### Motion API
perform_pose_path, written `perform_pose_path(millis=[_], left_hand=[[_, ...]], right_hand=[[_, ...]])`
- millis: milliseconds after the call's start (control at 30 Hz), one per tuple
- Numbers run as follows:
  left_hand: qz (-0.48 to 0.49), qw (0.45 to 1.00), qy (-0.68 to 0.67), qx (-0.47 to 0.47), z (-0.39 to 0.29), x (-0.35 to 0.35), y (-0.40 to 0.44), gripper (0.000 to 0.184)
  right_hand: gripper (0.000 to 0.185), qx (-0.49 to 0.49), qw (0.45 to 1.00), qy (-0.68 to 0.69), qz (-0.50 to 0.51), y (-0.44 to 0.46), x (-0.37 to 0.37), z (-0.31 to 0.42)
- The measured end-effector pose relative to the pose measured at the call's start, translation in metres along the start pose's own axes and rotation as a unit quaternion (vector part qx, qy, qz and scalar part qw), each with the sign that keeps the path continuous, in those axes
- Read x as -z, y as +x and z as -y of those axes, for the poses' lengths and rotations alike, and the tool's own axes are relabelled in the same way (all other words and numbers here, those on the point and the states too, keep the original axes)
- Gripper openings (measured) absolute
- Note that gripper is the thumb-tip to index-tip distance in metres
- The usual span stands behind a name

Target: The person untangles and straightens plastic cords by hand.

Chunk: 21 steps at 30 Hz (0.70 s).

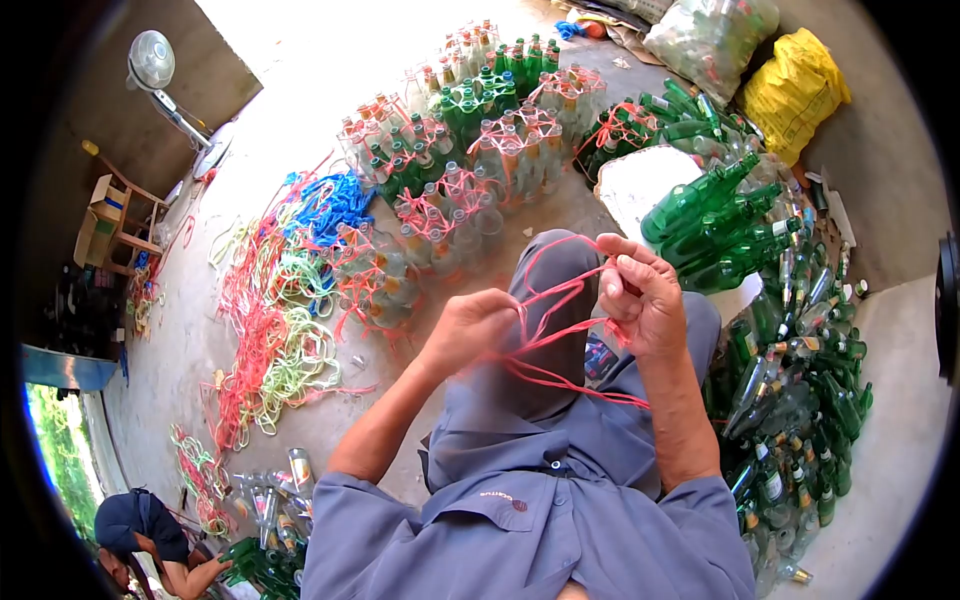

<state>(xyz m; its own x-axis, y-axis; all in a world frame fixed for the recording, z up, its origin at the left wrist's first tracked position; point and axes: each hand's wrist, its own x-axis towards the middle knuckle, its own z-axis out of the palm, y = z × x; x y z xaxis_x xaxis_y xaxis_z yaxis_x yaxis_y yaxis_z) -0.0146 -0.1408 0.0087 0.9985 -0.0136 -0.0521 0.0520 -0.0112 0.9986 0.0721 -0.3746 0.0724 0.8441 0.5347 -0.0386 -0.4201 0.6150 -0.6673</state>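
Above the lap, a looped pink cord (pixel 566 332) is gripped by both hands: it is pinched between the thumb and bent fingers of the left hand (pixel 642 292), and held in the curled, slightly blurred fingers of the right hand (pixel 468 328). The loops are stretched between the hands, over one raised knee (pixel 556 258), and a doubled length is trailed below them toward the left forearm. Just beyond the left hand, a cluster of tilted green bottles (pixel 712 228) is seen overlapping a white board (pixel 640 185); that side is hemmed in by a pile of loose bottles (pixel 800 410). Ahead of the knee, the floor (pixel 165 360) is crowded by tied bottle bundles (pixel 515 155). On the right hand's side, it is strewn with a heap of tangled cords (pixel 265 310), with blue cord (pixel 340 205) at its far end. On that same side, another person (pixel 145 530) is seen bent over near more bottles (pixel 270 550). Farther off, a yellow sack (pixel 797 92) and a translucent bag (pixel 708 42) are set by the wall; opposite, a wooden chair (pixel 135 238) and a fan (pixel 151 60) are seen.
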Motion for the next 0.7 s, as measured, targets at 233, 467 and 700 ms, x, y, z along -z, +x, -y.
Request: perform_pose_path(millis=[233, 467, 700], left_hand=[[-0.064, 0.985, -0.142, 0.073, 0.035, 0.043, -0.007, 0.011], [-0.178, 0.957, -0.216, 0.071, 0.058, 0.072, -0.006, 0.007], [-0.175, 0.946, -0.262, 0.078, 0.083, 0.095, -0.014, 0.007]], right_hand=[[0.031, 0.019, 0.999, -0.006, -0.045, 0.001, 0.005, -0.005], [0.033, 0.025, 0.999, -0.004, -0.040, -0.002, 0.014, -0.004], [0.039, 0.028, 0.999, 0.000, -0.025, -0.004, 0.022, 0.000]])
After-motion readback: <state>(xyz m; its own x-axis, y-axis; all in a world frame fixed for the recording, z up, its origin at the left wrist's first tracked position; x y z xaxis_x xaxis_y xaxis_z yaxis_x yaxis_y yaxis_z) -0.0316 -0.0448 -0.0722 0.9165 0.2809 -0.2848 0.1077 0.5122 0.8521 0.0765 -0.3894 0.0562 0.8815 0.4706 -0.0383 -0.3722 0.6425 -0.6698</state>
